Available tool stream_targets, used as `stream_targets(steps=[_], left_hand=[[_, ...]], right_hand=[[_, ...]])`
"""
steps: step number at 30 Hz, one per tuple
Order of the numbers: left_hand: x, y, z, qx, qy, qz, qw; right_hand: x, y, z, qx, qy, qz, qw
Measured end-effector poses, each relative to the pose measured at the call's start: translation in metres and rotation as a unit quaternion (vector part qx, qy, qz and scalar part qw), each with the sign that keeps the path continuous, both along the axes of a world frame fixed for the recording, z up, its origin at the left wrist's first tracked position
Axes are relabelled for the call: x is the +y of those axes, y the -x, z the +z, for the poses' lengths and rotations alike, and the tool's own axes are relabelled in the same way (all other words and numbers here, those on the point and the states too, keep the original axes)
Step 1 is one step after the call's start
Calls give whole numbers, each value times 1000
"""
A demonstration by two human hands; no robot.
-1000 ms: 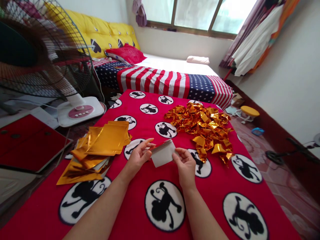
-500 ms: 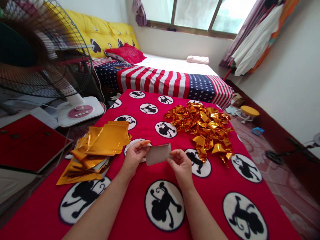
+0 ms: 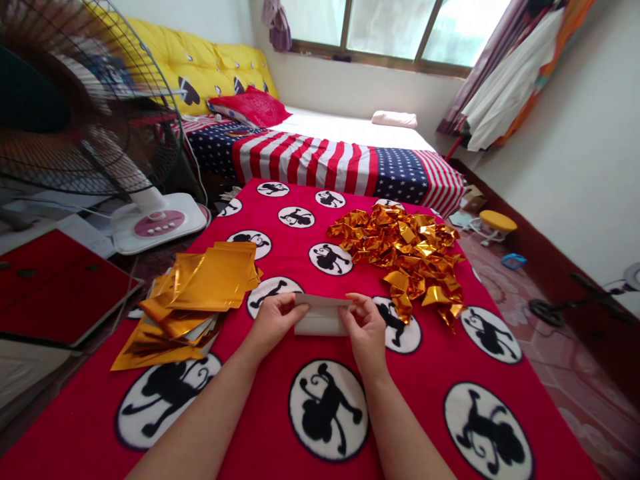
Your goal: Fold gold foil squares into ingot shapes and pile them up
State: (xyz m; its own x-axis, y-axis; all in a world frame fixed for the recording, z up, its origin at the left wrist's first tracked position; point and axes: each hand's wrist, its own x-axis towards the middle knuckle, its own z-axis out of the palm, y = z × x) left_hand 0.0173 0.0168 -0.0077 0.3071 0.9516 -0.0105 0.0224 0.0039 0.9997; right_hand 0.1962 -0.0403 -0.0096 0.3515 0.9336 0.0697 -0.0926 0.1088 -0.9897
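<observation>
Between my two hands is a sheet of paper (image 3: 323,323), its pale side facing me and its upper part folded over. My left hand (image 3: 275,322) pinches the left end of the fold with thumb and fingers. At the right end, my right hand (image 3: 366,325) pinches the same sheet. A stack of flat gold foil sheets (image 3: 215,277) lies to the left of my hands. Beyond them to the right is a heap of folded, shiny gold foil pieces (image 3: 407,243). All of this is on a red cloth (image 3: 260,413) with black monkey figures in white circles.
A fan (image 3: 159,220) with blurred blades stands at the left, beside a red panel (image 3: 60,287). Behind the cloth is a bed with a striped and starred cover (image 3: 305,157). A yellow stool (image 3: 497,221) is on the floor at the right.
Both hands have shifted their hold to the upper corners of the sheet. Its top edge is now folded toward me, and the sheet looks wider and more level.
</observation>
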Motion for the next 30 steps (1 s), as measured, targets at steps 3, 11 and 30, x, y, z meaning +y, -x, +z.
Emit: stream_targets(steps=[3, 11, 30], left_hand=[[1, -1, -1, -25, 3, 55, 998], [1, -4, 0, -46, 20, 120, 992], [4, 5, -6, 94, -166, 18, 982]], right_hand=[[-2, 2, 1, 25, 9, 19, 999], [-1, 5, 1, 18, 6, -54, 998], [2, -8, -7, -120, 22, -61, 991]])
